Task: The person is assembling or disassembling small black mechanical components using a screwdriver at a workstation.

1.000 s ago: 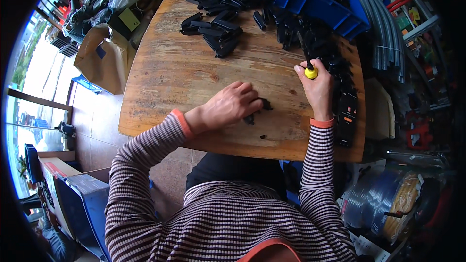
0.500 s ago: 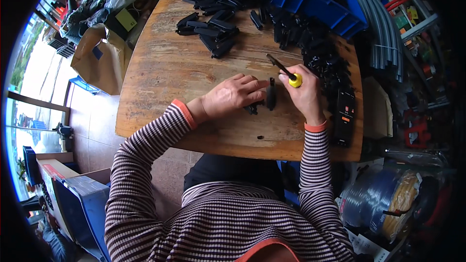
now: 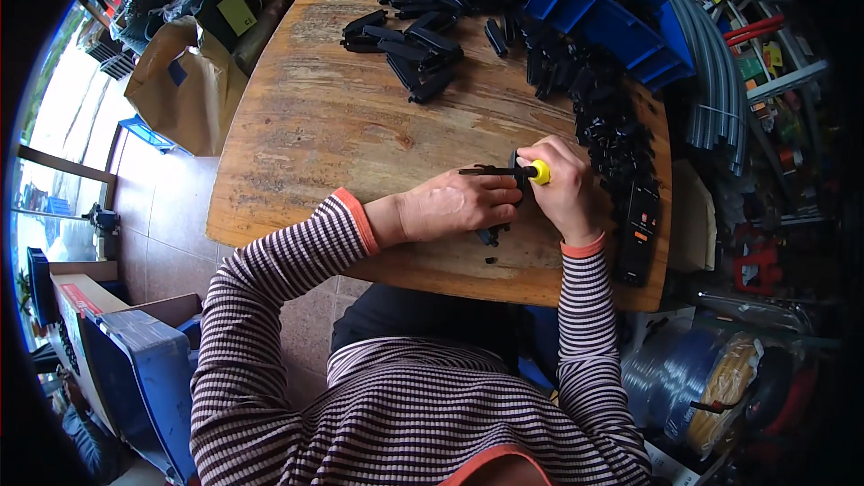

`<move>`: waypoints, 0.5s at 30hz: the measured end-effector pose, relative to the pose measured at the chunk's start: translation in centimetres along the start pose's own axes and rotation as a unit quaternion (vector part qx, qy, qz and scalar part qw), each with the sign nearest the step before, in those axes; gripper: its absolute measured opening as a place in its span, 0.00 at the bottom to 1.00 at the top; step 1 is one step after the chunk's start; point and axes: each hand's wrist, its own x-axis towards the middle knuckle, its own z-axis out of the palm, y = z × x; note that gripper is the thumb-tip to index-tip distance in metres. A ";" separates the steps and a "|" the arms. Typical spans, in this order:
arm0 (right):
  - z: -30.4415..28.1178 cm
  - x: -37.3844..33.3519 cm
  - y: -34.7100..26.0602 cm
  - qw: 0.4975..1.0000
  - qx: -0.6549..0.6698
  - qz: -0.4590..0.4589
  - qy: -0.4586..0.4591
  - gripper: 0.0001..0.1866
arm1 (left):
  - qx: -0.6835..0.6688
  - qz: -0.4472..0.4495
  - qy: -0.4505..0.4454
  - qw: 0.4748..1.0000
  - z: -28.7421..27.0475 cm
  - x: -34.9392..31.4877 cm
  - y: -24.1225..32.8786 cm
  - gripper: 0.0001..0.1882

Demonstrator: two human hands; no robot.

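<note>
My left hand point(image 3: 457, 205) rests over the middle of the wooden table, its fingers closed against a slim black plastic part point(image 3: 522, 195) standing between my hands. Fingers hide most of that part. My right hand point(image 3: 565, 187) is wrapped around a tool with a yellow end point(image 3: 540, 172) and a long dark shaft, which points left across the top of my left fingers. The tool's exact kind cannot be made out. Another small black piece point(image 3: 490, 235) shows below my left fingertips.
Loose black plastic parts point(image 3: 423, 54) lie at the back of the table point(image 3: 306, 126), with more piled point(image 3: 612, 126) along its right side. Two blue bins point(image 3: 621, 27) stand behind. A black phone-like device point(image 3: 639, 234) lies at the right edge. A brown paper bag point(image 3: 207, 99) stands left.
My right hand has moved slightly left and turned the tool, so its shaft now lies across my left hand. My left hand has shifted a little right and down, nearer the right hand.
</note>
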 end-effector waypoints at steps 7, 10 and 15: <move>-0.1 0.5 -0.5 0.998 -0.041 -0.048 -0.004 0.11 | 0.033 0.002 -0.008 0.999 -0.2 -0.2 -0.4 0.13; -1.2 1.0 -0.2 0.993 0.082 0.019 -0.088 0.08 | 0.032 0.001 -0.013 0.999 -0.4 -0.2 -0.2 0.13; -1.5 3.1 -1.2 0.948 0.271 0.146 0.077 0.03 | 0.032 0.007 -0.022 0.999 -0.7 1.0 0.4 0.13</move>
